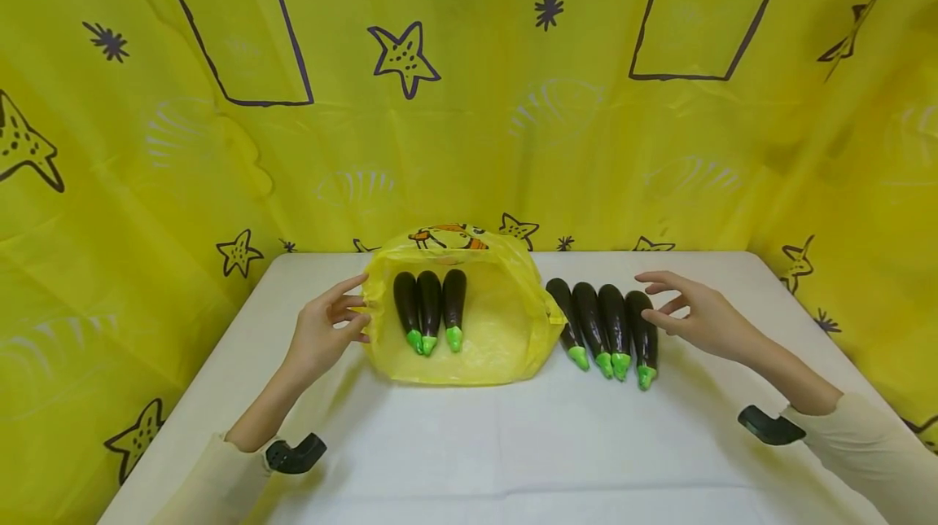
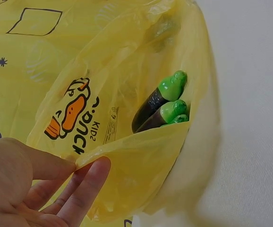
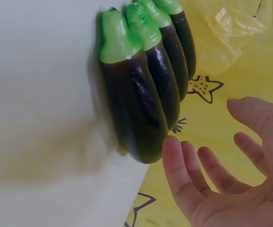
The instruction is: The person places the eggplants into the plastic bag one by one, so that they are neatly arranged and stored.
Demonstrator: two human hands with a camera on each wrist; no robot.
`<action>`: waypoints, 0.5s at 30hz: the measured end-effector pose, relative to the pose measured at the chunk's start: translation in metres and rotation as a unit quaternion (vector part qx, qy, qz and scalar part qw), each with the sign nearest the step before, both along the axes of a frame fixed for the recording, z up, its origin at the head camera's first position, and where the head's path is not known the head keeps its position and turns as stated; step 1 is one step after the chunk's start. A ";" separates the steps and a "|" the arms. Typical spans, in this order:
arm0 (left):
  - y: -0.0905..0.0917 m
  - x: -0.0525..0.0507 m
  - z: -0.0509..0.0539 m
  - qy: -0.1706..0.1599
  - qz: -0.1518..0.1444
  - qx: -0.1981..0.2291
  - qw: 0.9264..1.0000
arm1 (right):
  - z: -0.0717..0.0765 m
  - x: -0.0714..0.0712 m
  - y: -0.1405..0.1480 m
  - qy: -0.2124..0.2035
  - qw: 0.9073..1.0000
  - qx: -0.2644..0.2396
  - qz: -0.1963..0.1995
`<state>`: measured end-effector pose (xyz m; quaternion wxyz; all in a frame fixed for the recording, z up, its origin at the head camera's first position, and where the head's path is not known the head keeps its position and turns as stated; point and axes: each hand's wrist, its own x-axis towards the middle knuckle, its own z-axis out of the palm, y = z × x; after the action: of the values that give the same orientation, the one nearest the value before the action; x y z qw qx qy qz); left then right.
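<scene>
A yellow plastic bag (image 1: 498,338) lies on its side with its mouth facing me. Three dark eggplants with green caps, one of them here (image 1: 429,305), lie inside it. My left hand (image 1: 318,334) pinches the bag's left edge between thumb and fingers, plain in the left wrist view, where a duck print shows on the bag (image 2: 150,165). Right of the bag, several more eggplants lie side by side. My right hand (image 1: 699,317) hovers by the rightmost eggplant (image 1: 643,338), fingers spread and loosely bent. In the right wrist view nothing is in that hand (image 3: 240,189).
A white table (image 1: 469,452) carries everything. Behind it and on both sides hangs a yellow curtain (image 1: 469,150) with stars and shells drawn on it. The bag's right edge overlaps the leftmost eggplant (image 1: 566,317) of the row. A dark wrist device (image 1: 771,426) sits at each sleeve.
</scene>
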<state>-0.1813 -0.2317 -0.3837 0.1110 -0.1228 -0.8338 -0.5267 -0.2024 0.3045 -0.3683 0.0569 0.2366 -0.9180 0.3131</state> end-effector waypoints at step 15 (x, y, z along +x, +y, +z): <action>0.001 0.001 0.001 -0.002 0.001 0.000 1.000 | -0.020 -0.007 0.009 -0.178 0.982 -0.061 0.003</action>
<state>-0.1802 -0.2311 -0.3832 0.1092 -0.1211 -0.8341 -0.5270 -0.2089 0.3139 -0.3880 -0.0944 0.1761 -0.8918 0.4058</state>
